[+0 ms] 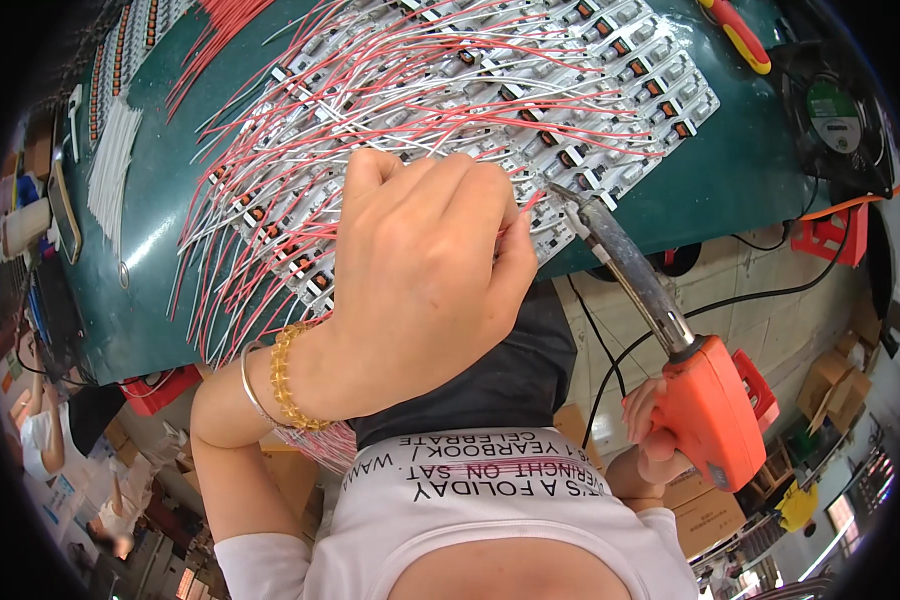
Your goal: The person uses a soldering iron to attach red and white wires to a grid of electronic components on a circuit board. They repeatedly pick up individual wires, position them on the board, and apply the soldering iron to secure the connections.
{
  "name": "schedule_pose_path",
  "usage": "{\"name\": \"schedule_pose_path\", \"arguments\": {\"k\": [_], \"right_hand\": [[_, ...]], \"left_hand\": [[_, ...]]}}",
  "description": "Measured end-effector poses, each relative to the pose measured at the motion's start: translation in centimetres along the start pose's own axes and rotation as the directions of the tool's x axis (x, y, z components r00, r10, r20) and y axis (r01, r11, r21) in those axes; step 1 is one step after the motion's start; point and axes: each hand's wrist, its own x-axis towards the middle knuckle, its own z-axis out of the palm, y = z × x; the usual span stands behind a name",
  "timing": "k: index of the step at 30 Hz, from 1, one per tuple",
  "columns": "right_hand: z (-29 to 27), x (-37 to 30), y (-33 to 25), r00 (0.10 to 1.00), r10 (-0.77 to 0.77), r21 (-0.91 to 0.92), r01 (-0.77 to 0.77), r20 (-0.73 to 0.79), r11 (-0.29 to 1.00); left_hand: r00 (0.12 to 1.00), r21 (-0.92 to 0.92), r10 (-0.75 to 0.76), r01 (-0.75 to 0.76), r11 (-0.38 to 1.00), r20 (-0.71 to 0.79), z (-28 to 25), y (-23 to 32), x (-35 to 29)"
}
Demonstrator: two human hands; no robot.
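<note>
My left hand (420, 260) is closed in a pinch over the near edge of a panel of small circuit boards (675, 85). A short red wire (533, 202) sticks out from its thumb and finger. My right hand (648, 425) is wrapped round the handle of an orange soldering gun (712, 410), partly hidden behind its body. The gun's metal barrel slants up and left, and its tip comes close to the wire's end at the boards; whether they touch I cannot tell. Many red and white wires (370, 100) lie across the panel, some hidden beneath my left hand.
The boards lie on a green tabletop (160, 270). White wires (115, 165) and red wires (215, 40) are bundled at the left. A black fan (835, 115) and a red-and-yellow handled tool (738, 38) stand right. A black cable (760, 295) crosses below; other people are at far left.
</note>
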Motion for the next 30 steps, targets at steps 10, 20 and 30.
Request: {"name": "schedule_pose_path", "arguments": {"k": [10, 20, 30], "right_hand": [[0.7, 0.3, -0.1, 0.999, 0.037, 0.205, -0.033, -0.018, 0.978], [0.7, -1.0, 1.2, 0.993, 0.048, 0.155, -0.030, -0.111, 0.987], [1.9, 1.6, -1.2, 0.995, -0.097, 0.380, 0.084, 0.015, 0.921]], "left_hand": [[1.000, 0.026, 0.015, -0.015, 1.000, -0.017, 0.2, 0.1, -0.1], [1.000, 0.028, 0.011, -0.010, 1.000, -0.014, 0.2, 0.1, -0.2], [1.000, 0.031, -0.001, 0.001, 1.000, -0.012, 0.2, 0.1, -0.3]]}}
